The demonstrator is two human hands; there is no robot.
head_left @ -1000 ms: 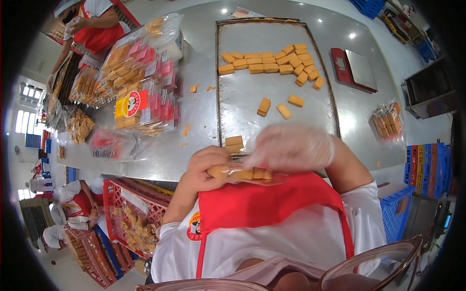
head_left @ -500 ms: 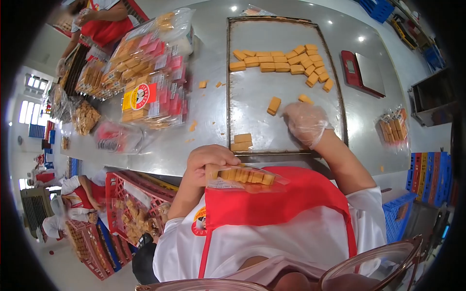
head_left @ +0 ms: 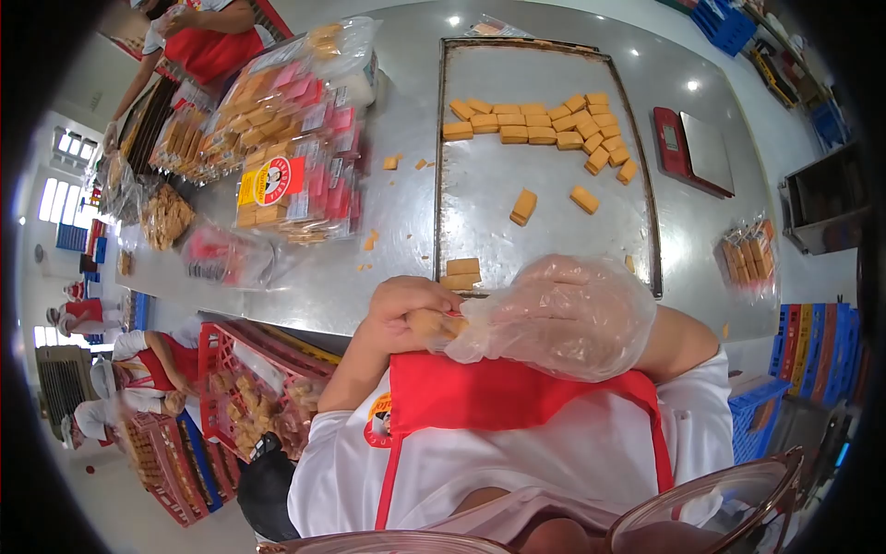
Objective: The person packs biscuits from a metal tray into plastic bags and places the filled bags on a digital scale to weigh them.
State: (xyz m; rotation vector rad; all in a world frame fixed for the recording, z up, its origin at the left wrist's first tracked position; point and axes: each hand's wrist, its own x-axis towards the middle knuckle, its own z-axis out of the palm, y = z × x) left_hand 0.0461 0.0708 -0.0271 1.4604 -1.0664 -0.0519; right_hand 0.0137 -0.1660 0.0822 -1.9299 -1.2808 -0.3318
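Note:
My left hand is closed round a clear packet of biscuits in front of the red apron. My right hand, in a loose clear plastic glove, meets the packet and covers most of it. Its fingertips point left, pressed together; whatever they hold is hidden. Beyond my hands lies a metal tray with a curved group of rectangular biscuits. Two single biscuits, one left and one right, lie nearer me. A small pair of biscuits rests at the tray's near left corner.
Filled biscuit packets are piled on the left of the steel table. A red scale and another packet are on the right. A red crate stands lower left. Co-workers are at the left.
My right hand has moved back from the tray to the packet, leaving the right-hand single biscuit in full view. My left hand stays on the packet.

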